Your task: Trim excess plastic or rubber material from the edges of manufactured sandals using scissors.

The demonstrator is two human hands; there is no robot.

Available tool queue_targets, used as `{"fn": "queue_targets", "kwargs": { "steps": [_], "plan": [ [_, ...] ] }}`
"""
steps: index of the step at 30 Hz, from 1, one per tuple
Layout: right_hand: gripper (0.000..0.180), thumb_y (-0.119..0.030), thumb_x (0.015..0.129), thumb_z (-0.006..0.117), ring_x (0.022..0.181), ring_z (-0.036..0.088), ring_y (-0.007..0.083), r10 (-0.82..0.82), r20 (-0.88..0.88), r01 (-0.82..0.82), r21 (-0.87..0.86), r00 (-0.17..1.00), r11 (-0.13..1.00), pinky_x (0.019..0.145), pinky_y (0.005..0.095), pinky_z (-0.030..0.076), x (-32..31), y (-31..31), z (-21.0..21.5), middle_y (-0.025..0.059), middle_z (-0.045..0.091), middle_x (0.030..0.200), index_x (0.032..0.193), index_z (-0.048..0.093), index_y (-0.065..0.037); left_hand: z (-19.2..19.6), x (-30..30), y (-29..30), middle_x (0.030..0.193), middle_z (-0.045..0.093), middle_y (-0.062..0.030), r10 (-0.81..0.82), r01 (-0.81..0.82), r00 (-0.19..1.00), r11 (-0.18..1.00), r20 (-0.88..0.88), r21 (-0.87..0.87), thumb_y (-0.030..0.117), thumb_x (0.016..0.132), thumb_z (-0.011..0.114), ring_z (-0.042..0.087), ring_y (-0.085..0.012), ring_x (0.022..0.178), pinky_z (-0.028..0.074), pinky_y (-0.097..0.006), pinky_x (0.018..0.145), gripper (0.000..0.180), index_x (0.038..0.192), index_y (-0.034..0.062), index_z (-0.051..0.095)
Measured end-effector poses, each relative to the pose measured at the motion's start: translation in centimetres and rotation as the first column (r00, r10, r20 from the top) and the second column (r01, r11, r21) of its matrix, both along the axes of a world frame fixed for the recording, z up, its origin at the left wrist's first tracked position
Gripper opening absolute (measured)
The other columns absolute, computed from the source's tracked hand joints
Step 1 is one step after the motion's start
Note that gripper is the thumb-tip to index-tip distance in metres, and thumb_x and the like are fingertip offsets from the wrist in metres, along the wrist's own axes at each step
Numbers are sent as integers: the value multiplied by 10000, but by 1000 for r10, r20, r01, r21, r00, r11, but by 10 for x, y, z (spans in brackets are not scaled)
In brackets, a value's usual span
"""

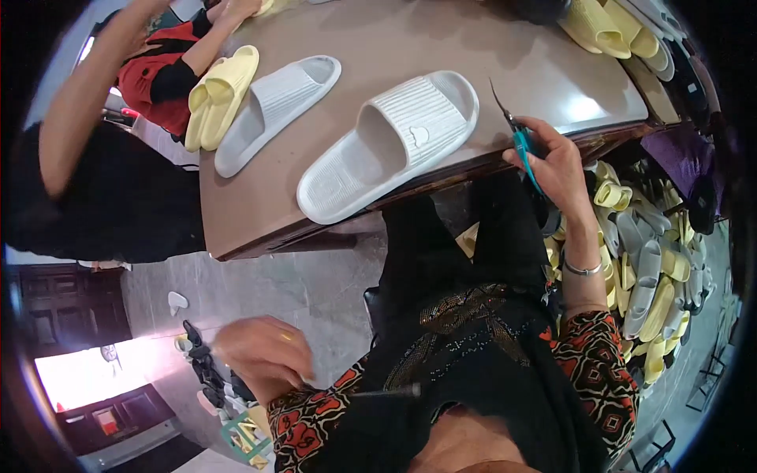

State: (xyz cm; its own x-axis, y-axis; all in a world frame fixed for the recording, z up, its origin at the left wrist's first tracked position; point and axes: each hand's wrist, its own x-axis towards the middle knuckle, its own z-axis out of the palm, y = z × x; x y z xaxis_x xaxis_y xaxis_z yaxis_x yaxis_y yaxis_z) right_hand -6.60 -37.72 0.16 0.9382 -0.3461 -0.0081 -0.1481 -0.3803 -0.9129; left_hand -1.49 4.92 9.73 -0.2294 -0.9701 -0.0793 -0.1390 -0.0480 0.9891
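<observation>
My right hand point(556, 162) grips teal-handled snips point(523, 151) with a thin, dark, pointed blade, held at the table's near edge. The blade points away from me, over the tabletop. Just left of it lies a white slide slipper point(394, 146) with a ribbed strap and a small raised shape on it. Its rounded near-left end reaches the table's edge. Further left is a light grey slide slipper point(276, 114). My left hand point(268, 355) is off the table, low at the left and holding no visible item. It is smeared by motion, with a ring on one finger.
Yellow slippers point(223, 96) lie at the left end of the brown table point(505, 47), and more point(605, 31) at its far right. A large pile of slippers point(650, 272) covers the floor to my right. Co-workers' arms point(83, 98) reach in at the upper left.
</observation>
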Motion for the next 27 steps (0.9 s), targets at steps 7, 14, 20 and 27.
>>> {"fn": "queue_targets", "kwargs": {
  "steps": [7,14,20,27],
  "plan": [
    [453,-61,751,749,721,508,33,-30,58,24,89,998,996,660,179,440,-14,-10,-18,-49,554,777,1169,577,-29,-34,17,-64,1021,620,-116,713,-822,283,525,642,-221,151,859,627,585,-214,998,462,-312,823,293,1112,5,602],
    [473,-69,721,764,691,491,41,-123,-1,123,-38,992,992,626,194,422,-31,-6,-23,-44,545,731,1161,589,-50,-74,53,-153,1060,624,-97,931,-951,273,299,240,-79,128,855,639,581,-157,1000,442,-284,863,300,1104,-30,584],
    [493,-86,692,778,668,479,53,-200,-26,195,-129,979,972,616,209,418,-36,1,-25,-27,535,688,1149,595,-57,-92,80,-227,1151,581,-132,894,-928,116,252,-432,273,200,882,618,546,-169,1044,410,-292,914,466,1223,-88,486],
    [522,-129,682,793,730,509,88,-255,164,272,-88,953,958,684,249,451,-49,-8,-39,19,571,779,1153,580,-55,-105,50,-218,1147,589,-93,909,-943,330,305,-253,-133,132,866,637,549,-164,1042,420,-295,910,383,1199,-30,537]
  ]
}}
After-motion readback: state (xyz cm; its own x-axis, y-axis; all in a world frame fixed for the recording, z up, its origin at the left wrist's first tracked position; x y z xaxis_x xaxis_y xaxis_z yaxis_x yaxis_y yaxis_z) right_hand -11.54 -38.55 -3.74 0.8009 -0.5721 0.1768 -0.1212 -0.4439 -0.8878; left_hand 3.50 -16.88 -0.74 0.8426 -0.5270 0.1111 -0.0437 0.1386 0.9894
